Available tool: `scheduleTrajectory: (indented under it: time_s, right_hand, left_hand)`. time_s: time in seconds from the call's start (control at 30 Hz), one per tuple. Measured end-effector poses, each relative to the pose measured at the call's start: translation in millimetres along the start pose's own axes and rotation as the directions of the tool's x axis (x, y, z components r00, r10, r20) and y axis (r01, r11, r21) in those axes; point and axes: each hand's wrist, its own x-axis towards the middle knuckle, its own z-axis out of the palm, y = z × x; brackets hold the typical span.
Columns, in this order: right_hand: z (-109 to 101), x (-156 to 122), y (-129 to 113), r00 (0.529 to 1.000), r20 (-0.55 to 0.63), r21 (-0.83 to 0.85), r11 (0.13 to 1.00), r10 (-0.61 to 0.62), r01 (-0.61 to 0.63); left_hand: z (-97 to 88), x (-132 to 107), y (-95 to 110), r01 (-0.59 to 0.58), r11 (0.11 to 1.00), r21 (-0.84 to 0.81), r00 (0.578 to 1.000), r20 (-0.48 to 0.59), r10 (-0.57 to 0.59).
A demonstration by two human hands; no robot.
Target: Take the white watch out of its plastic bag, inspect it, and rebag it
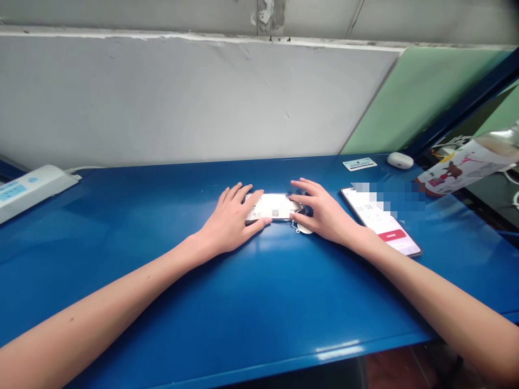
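A flat, dark-edged rectangular item (279,206) with a white printed face and a small square code lies at the middle of the blue table. My left hand (234,219) is at its left end, thumb on the near edge and forefinger by the far edge, other fingers spread. At the right end, my right hand (318,209) has its thumb and fingers around the near and far edges. A short beaded chain (297,228) and a pale rounded piece (306,228) show below my right hand, partly covered by it. The exact kind of item is unclear.
Beyond my right wrist lies a phone (375,219) with a lit screen. A card (359,164) and a white earbud case (400,160) lie behind it. A labelled bottle (466,165) is at far right, a white power strip (36,189) at far left. A wall bounds the back.
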Motion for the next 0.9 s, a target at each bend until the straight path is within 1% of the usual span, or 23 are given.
scheduleTrajectory:
  time_s: [0.2,0.3,0.37,0.47,0.57,0.63,0.73,0.9]
  right_hand:
    - [-11.4,2.9,-8.7,0.998,-0.008,-0.146,0.987,-0.067,0.065]
    - [-20.5,2.0,-4.3,0.998,0.018,-0.201,0.978,-0.054,0.057]
    - [-26.4,0.8,0.9,0.998,0.059,-0.219,0.975,-0.027,0.039]
    - [-31.4,-0.6,6.9,0.994,0.106,-0.214,0.977,0.010,0.013]
    - [-29.9,-1.2,6.8,0.996,0.083,-0.180,0.984,0.032,-0.017]
    - [-26.3,-1.2,3.9,0.997,0.071,-0.132,0.991,0.014,-0.004]
    - [-20.8,-0.8,-1.1,0.997,0.073,-0.066,0.998,-0.021,0.026]
    - [-18.8,-0.6,-2.3,0.997,0.075,-0.066,0.998,0.005,0.000]
  left_hand:
    - [-0.7,0.6,1.1,0.002,1.000,0.015,1.000,-0.011,-0.002]
    - [-0.7,1.3,1.1,0.003,1.000,0.008,1.000,-0.012,-0.003]
    - [-0.8,1.3,0.9,0.003,1.000,0.008,1.000,-0.006,-0.003]
    - [-1.5,0.8,0.6,0.005,1.000,0.018,1.000,0.017,-0.005]
    - [-2.4,0.2,0.7,0.004,1.000,0.024,0.999,0.043,-0.005]
    - [-2.6,-0.2,0.7,-0.004,1.000,0.026,0.999,0.054,0.003]
    - [-1.9,-0.6,0.5,-0.020,0.999,0.025,0.999,0.050,0.018]
    - [-0.4,-0.5,0.4,-0.018,1.000,0.017,0.999,0.028,0.018]
